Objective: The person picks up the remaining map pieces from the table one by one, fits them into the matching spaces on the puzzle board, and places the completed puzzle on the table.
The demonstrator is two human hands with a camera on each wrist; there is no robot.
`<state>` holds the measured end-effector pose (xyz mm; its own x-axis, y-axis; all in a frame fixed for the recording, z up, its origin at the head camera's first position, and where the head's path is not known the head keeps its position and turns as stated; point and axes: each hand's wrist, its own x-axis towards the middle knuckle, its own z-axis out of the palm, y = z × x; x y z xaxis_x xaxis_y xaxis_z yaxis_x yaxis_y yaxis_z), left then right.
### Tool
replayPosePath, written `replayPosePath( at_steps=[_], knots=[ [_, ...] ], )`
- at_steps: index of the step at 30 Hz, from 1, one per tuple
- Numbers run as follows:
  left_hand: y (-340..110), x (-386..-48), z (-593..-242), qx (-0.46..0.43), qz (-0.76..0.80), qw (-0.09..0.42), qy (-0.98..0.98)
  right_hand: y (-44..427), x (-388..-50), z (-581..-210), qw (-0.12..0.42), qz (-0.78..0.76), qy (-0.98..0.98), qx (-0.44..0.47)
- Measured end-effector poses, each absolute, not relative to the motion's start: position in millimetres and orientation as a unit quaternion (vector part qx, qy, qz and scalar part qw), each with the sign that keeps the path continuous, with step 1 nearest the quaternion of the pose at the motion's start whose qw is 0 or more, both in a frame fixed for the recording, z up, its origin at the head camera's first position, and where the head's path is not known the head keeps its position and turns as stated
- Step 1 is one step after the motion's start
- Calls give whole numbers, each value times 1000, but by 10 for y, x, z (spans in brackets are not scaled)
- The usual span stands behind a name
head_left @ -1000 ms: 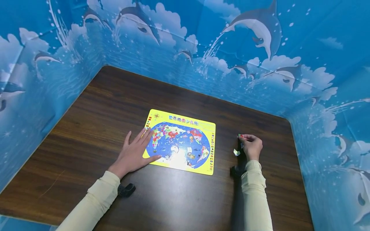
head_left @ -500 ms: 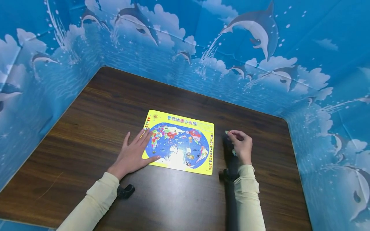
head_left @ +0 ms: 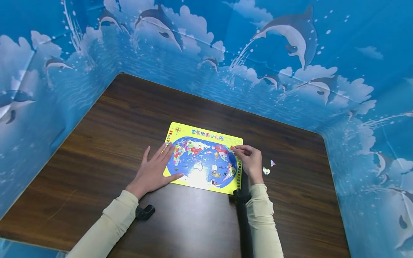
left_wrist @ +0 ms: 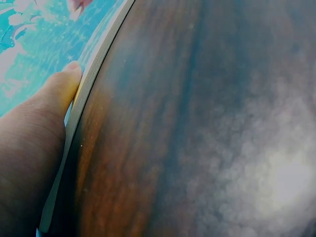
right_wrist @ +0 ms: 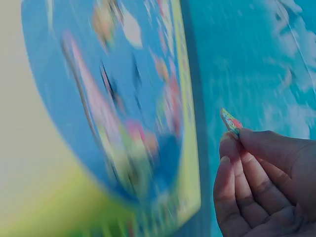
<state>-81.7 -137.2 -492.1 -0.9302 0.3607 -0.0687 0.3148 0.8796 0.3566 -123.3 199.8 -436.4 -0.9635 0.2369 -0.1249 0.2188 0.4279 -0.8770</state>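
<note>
A yellow-bordered world map puzzle board (head_left: 206,134) lies flat on the brown table. My left hand (head_left: 155,175) rests with spread, straight fingers on its left edge; in the left wrist view the thumb (left_wrist: 44,98) lies along the board's edge. Over the board's right side, my right hand (head_left: 250,161) pinches a small puzzle piece (right_wrist: 229,121) between thumb and fingertips. That piece shows red, green and yellow. To the right of this hand, two loose puzzle pieces lie on the table: a whitish one (head_left: 266,171) and a pinkish one (head_left: 272,163).
The wood-grain table (head_left: 129,107) is enclosed at the back and sides by a blue curtain (head_left: 180,64) printed with dolphins. Dark bands sit at both wrists, the left one (head_left: 145,212) near the table surface. Light glares on the board's lower part.
The right hand has moved left from beside the loose pieces to above the board's right side, carrying the pinched piece. Both loose pieces are now uncovered. The left hand stays on the board.
</note>
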Motion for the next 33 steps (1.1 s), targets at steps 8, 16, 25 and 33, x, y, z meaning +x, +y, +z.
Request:
replayPosePath(
  at_steps=[8,16,25,33],
  knots=[
    [-1389,-808,-4908,168,167,67,969,1257,-1270,-4464,-39,513,-856,-51],
    [-1361,-805,-4906,171,171,64,968,689,-1329,-4546,-83,497,-864,18],
    [-1342,-807,-4871,174,157,68,970,523,-1324,-4566,-85,463,-880,61],
    [-1355,-801,-4891,169,151,75,971,494,-1307,-4587,-82,452,-884,91]
  ],
)
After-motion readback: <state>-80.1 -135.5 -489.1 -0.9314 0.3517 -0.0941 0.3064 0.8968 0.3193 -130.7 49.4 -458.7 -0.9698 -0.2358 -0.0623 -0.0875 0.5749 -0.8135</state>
